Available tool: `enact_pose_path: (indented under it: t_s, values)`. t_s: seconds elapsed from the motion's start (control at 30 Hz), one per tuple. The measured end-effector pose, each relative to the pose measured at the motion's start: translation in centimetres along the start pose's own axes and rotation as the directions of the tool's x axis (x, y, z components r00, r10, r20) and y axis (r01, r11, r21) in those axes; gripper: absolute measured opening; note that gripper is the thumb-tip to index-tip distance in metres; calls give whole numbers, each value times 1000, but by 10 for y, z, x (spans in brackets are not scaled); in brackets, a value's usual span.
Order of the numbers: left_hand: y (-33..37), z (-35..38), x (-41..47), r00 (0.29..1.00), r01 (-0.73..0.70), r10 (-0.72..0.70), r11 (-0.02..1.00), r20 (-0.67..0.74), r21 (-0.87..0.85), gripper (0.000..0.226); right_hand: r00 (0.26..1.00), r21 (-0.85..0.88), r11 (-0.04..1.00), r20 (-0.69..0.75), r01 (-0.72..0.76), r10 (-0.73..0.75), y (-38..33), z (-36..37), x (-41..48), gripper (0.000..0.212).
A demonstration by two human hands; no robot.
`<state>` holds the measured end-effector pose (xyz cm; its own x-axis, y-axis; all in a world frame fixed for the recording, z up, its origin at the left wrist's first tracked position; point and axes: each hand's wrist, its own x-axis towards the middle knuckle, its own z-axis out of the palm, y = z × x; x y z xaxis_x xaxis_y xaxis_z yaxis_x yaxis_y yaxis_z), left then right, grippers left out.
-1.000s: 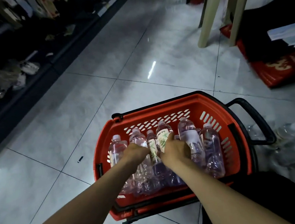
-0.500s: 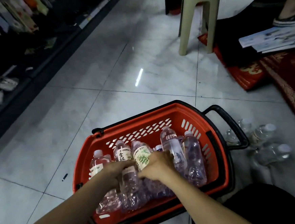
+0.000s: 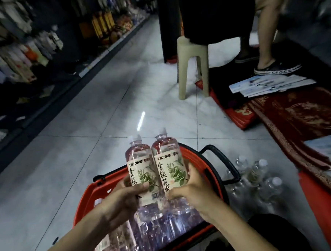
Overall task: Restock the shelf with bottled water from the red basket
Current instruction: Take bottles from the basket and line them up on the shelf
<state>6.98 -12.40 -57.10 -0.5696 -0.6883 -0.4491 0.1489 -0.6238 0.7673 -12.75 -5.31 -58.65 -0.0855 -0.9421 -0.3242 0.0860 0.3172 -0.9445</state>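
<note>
Above the red plastic shopping basket [image 3: 98, 192], two clear plastic water bottles, the left bottle [image 3: 139, 163] and the right bottle [image 3: 168, 156], were held upright, side by side and touching. Each had a white screw cap, rounded shoulders, a faintly pink-tinted body and a cream label printed "LIDONG" over black Chinese characters and a green leafy sprig. The left bottle also showed a barcode at the foot of its label.

The left hand [image 3: 124, 198] was wrapped round the lower half of the left bottle, thumb laid across the label front. The right hand [image 3: 194, 194] clasped the lower half of the right bottle, fingers curled round its far side.

Count: two bottles lifted, one per hand. Further bottles of the same kind [image 3: 168, 220] lay packed in the basket beneath the hands; blur prevented an exact count. One black loop handle [image 3: 221, 160] rose from the basket's far right corner. Just right of the basket, a cluster of clear white-capped bottles [image 3: 259, 173] stood on the pale tiled floor [image 3: 82, 132], with at least three caps visible. One beige plastic stool [image 3: 192, 63] stood farther along the aisle. The dark stocked shelf [image 3: 25, 47] ran along the left side, well apart from both lifted bottles.
</note>
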Motion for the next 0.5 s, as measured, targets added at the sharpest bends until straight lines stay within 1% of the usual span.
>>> enact_pose_path:
  t_s: [0.03,0.07,0.1,0.13,0.2,0.3,0.4,0.5]
  values:
    - [7,16,-2,999,-30,30,999,43,16,75,999,15,999,-32,34,-34,-9,-9,-11,76]
    - [13,32,-2,994,-65,61,997,91,45,79,994,19,997,-76,77,-75,-18,-17,-22,78]
    - [18,49,-3,987,-103,90,991,136,88,88,984,9,992,-130,127,-124,-27,-27,-33,81]
    - [22,65,-4,977,-123,102,987,188,107,92,967,-16,984,-186,175,-175,-36,-36,-45,84]
    - [28,98,-5,949,-181,135,974,285,140,89,919,-81,961,-280,266,-278,-54,-57,-72,88]
    - [37,164,-8,881,-254,159,953,445,163,85,820,-125,916,-411,383,-398,-85,-94,-120,91]
    - [43,235,-14,767,-331,192,936,612,121,92,713,-214,873,-510,438,-482,-116,-129,-174,94]
    - [43,307,-28,702,-353,187,930,687,107,99,586,-310,831,-597,462,-548,-142,-162,-233,94]
